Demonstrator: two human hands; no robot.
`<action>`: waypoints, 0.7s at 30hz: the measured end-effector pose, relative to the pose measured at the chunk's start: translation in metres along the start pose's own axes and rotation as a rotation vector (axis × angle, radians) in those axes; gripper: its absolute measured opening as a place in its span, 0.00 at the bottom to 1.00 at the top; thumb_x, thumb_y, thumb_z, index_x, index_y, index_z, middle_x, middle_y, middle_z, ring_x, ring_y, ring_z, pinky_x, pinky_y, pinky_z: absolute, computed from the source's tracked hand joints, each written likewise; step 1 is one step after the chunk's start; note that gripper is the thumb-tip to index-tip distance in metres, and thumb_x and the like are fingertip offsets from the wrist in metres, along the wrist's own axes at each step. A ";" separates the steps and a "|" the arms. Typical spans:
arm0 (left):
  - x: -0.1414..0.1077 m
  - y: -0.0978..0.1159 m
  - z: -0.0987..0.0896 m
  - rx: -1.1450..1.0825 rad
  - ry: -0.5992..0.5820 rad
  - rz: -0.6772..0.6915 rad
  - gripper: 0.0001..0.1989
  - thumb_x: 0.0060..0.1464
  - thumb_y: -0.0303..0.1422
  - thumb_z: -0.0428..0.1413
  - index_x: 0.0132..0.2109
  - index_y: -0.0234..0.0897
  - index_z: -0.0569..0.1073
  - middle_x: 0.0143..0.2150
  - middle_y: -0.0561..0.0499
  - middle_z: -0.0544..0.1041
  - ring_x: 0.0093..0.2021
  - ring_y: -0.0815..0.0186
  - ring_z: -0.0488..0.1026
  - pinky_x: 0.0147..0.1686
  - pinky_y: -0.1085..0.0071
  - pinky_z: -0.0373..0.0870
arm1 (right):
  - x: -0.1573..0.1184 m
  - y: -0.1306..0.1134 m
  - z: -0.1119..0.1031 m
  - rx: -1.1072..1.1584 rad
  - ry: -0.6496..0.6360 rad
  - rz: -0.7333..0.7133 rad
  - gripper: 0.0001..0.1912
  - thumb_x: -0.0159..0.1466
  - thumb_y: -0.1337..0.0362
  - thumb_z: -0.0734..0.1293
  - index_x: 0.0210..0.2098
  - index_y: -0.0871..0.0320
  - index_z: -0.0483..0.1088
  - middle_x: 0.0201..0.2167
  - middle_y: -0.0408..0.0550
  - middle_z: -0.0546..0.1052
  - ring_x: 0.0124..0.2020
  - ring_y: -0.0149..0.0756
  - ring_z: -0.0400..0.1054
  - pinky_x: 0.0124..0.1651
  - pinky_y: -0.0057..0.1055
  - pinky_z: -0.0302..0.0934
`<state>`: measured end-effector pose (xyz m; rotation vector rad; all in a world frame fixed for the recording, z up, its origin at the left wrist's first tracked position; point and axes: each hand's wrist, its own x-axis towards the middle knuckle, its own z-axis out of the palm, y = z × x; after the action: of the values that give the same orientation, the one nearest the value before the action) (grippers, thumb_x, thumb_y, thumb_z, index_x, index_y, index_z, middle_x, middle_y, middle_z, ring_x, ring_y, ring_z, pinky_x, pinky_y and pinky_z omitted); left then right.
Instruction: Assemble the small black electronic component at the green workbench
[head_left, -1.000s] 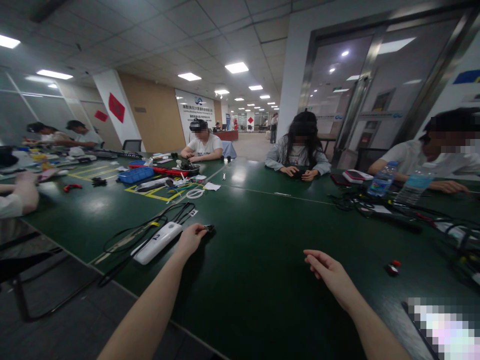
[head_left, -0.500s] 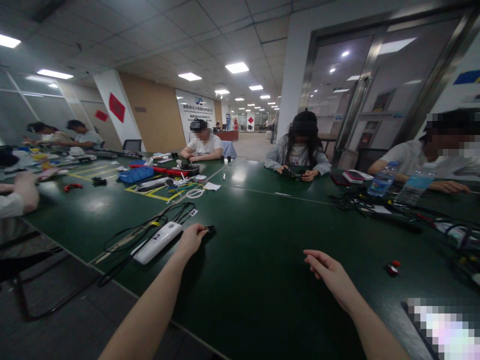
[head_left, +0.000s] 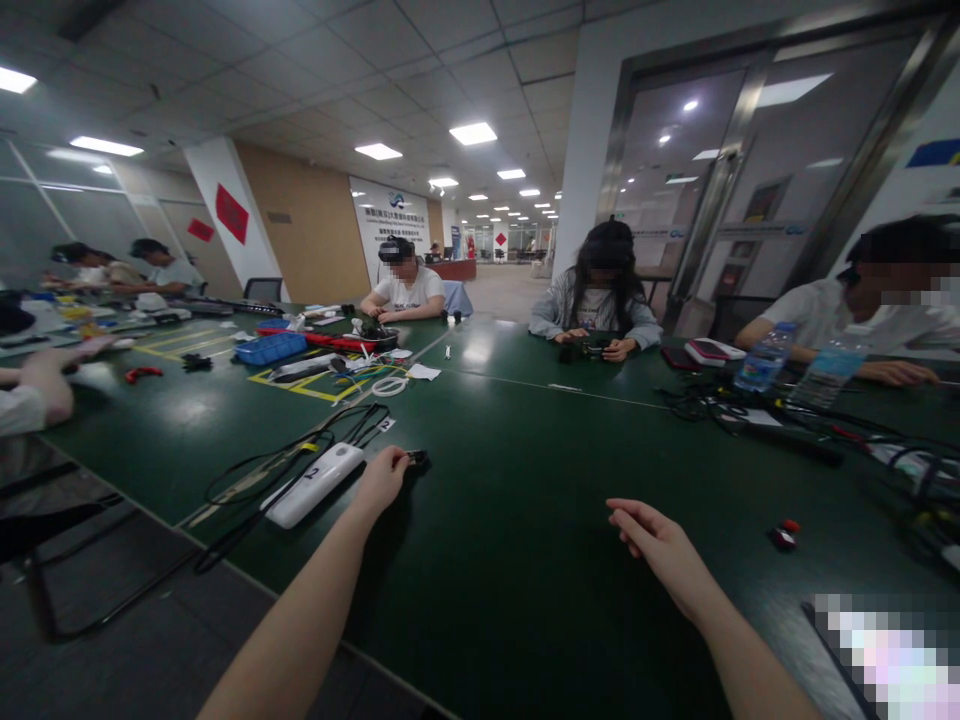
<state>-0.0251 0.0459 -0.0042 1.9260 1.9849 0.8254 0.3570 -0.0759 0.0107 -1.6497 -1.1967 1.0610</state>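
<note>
My left hand [head_left: 381, 482] is closed in a pinch on a small black object [head_left: 418, 458], low over the green table or resting on it. The fingers cover part of the object, so its kind does not show. A white power strip [head_left: 315, 487] marked "2" lies just left of that hand, with black cables [head_left: 262, 465] around it. To the right, my right hand [head_left: 651, 540] is held over the table with its fingers loosely stretched and nothing in them. A small red and black object [head_left: 784, 535] sits further right of it.
A blue basket [head_left: 271, 348], a white cable coil [head_left: 390, 386] and loose tools are at the back left. Water bottles [head_left: 765, 358] and tangled cables stand at the right. A blurred phone-like screen [head_left: 885, 655] is near the front right. Several people sit around the table.
My hands stay nearly where they were, the left still pinching the small black object. A hand of the person across the table has shifted slightly.
</note>
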 end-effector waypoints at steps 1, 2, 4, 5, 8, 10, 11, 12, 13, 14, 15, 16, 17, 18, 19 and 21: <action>0.001 0.000 0.001 0.004 0.008 -0.006 0.09 0.51 0.34 0.46 0.34 0.36 0.68 0.33 0.48 0.73 0.35 0.64 0.69 0.35 0.72 0.62 | 0.000 -0.001 0.000 0.002 0.002 0.001 0.20 0.52 0.53 0.62 0.42 0.55 0.68 0.33 0.47 0.72 0.28 0.34 0.63 0.31 0.31 0.61; 0.001 0.000 0.001 0.009 0.015 -0.008 0.09 0.50 0.34 0.46 0.33 0.36 0.68 0.33 0.48 0.73 0.35 0.64 0.69 0.35 0.72 0.62 | 0.000 -0.001 0.000 0.004 0.005 0.002 0.20 0.52 0.53 0.62 0.41 0.55 0.68 0.33 0.47 0.72 0.27 0.34 0.63 0.31 0.32 0.61; 0.001 0.001 0.002 0.010 0.024 -0.013 0.08 0.50 0.34 0.46 0.33 0.36 0.68 0.32 0.48 0.73 0.35 0.64 0.69 0.35 0.72 0.62 | 0.000 0.000 0.000 0.008 0.008 0.004 0.20 0.52 0.53 0.62 0.41 0.55 0.69 0.32 0.47 0.73 0.27 0.34 0.63 0.31 0.32 0.61; 0.001 0.001 0.002 0.005 0.025 -0.017 0.08 0.49 0.34 0.47 0.33 0.36 0.68 0.32 0.49 0.73 0.35 0.65 0.69 0.34 0.72 0.62 | 0.000 0.000 0.000 0.009 0.009 0.002 0.19 0.51 0.53 0.62 0.41 0.55 0.69 0.32 0.47 0.73 0.27 0.35 0.63 0.31 0.33 0.61; 0.001 0.001 0.001 -0.023 0.027 -0.030 0.08 0.48 0.34 0.48 0.33 0.36 0.68 0.32 0.50 0.73 0.33 0.66 0.70 0.34 0.73 0.63 | 0.001 0.001 0.001 0.003 0.004 -0.006 0.20 0.52 0.53 0.62 0.41 0.54 0.69 0.32 0.46 0.73 0.28 0.34 0.63 0.30 0.32 0.60; 0.001 0.001 0.002 -0.042 0.035 -0.029 0.08 0.47 0.34 0.48 0.33 0.36 0.68 0.32 0.50 0.73 0.33 0.66 0.70 0.34 0.73 0.63 | 0.001 0.002 0.001 0.000 0.003 -0.011 0.20 0.52 0.53 0.62 0.41 0.55 0.69 0.32 0.46 0.73 0.28 0.34 0.63 0.30 0.31 0.60; 0.001 0.001 0.002 -0.049 0.041 -0.025 0.08 0.47 0.34 0.48 0.33 0.36 0.68 0.32 0.50 0.73 0.34 0.66 0.70 0.35 0.73 0.63 | 0.002 0.002 0.001 0.000 0.003 -0.013 0.20 0.52 0.53 0.62 0.41 0.54 0.69 0.32 0.46 0.73 0.28 0.34 0.63 0.30 0.31 0.60; 0.001 0.000 0.002 -0.054 0.047 -0.021 0.08 0.47 0.34 0.48 0.33 0.36 0.68 0.32 0.50 0.73 0.34 0.66 0.70 0.36 0.73 0.63 | 0.002 0.002 0.001 0.001 0.004 -0.017 0.20 0.52 0.53 0.62 0.41 0.54 0.69 0.32 0.46 0.73 0.28 0.34 0.63 0.30 0.31 0.60; 0.001 0.000 0.002 -0.060 0.051 -0.016 0.08 0.46 0.34 0.49 0.33 0.36 0.68 0.33 0.50 0.73 0.34 0.66 0.70 0.36 0.73 0.63 | 0.002 0.003 0.001 0.004 0.003 -0.023 0.20 0.52 0.53 0.62 0.41 0.54 0.69 0.32 0.46 0.73 0.28 0.34 0.63 0.30 0.31 0.60; 0.001 0.000 0.002 -0.065 0.055 -0.014 0.08 0.46 0.34 0.49 0.33 0.36 0.68 0.33 0.50 0.74 0.34 0.66 0.70 0.36 0.73 0.63 | 0.003 0.004 0.001 0.005 0.002 -0.029 0.20 0.52 0.53 0.62 0.41 0.54 0.69 0.32 0.46 0.73 0.28 0.34 0.63 0.30 0.31 0.60; 0.001 0.000 0.002 -0.067 0.056 -0.014 0.08 0.46 0.34 0.49 0.33 0.36 0.69 0.33 0.50 0.74 0.34 0.66 0.70 0.36 0.73 0.63 | 0.003 0.005 0.000 0.006 -0.001 -0.032 0.19 0.52 0.53 0.62 0.41 0.54 0.69 0.32 0.46 0.73 0.28 0.35 0.63 0.30 0.31 0.60; 0.001 0.000 0.002 -0.067 0.056 -0.015 0.08 0.46 0.34 0.48 0.33 0.36 0.69 0.32 0.50 0.74 0.34 0.66 0.70 0.36 0.73 0.63 | 0.004 0.006 0.000 0.005 -0.007 -0.033 0.19 0.52 0.53 0.62 0.41 0.54 0.69 0.32 0.46 0.73 0.28 0.35 0.63 0.31 0.32 0.60; 0.001 0.000 0.002 -0.066 0.053 -0.019 0.08 0.46 0.34 0.48 0.33 0.36 0.69 0.32 0.50 0.74 0.34 0.66 0.70 0.36 0.73 0.63 | 0.004 0.007 -0.001 0.003 -0.010 -0.034 0.20 0.52 0.53 0.62 0.41 0.54 0.69 0.32 0.46 0.73 0.28 0.35 0.63 0.31 0.32 0.60; 0.001 0.000 0.002 -0.063 0.051 -0.023 0.08 0.46 0.34 0.48 0.33 0.37 0.69 0.32 0.50 0.74 0.34 0.66 0.70 0.35 0.73 0.63 | 0.004 0.007 -0.001 -0.002 -0.015 -0.032 0.20 0.52 0.53 0.62 0.42 0.54 0.69 0.32 0.46 0.73 0.29 0.35 0.63 0.31 0.32 0.60; 0.001 0.001 0.002 -0.059 0.048 -0.028 0.08 0.46 0.34 0.48 0.33 0.37 0.69 0.32 0.50 0.74 0.34 0.66 0.70 0.35 0.73 0.63 | 0.004 0.008 -0.001 -0.006 -0.019 -0.025 0.20 0.53 0.53 0.62 0.42 0.54 0.68 0.33 0.46 0.73 0.29 0.35 0.63 0.32 0.32 0.60; 0.000 0.001 0.001 -0.051 0.041 -0.034 0.08 0.46 0.34 0.48 0.33 0.37 0.69 0.32 0.50 0.74 0.34 0.66 0.70 0.35 0.73 0.63 | 0.004 0.008 -0.002 -0.011 -0.026 -0.018 0.20 0.53 0.53 0.61 0.43 0.54 0.68 0.34 0.46 0.72 0.29 0.35 0.63 0.32 0.32 0.61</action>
<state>-0.0233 0.0463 -0.0044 1.8560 1.9942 0.9046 0.3617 -0.0739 0.0035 -1.6350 -1.2339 1.0695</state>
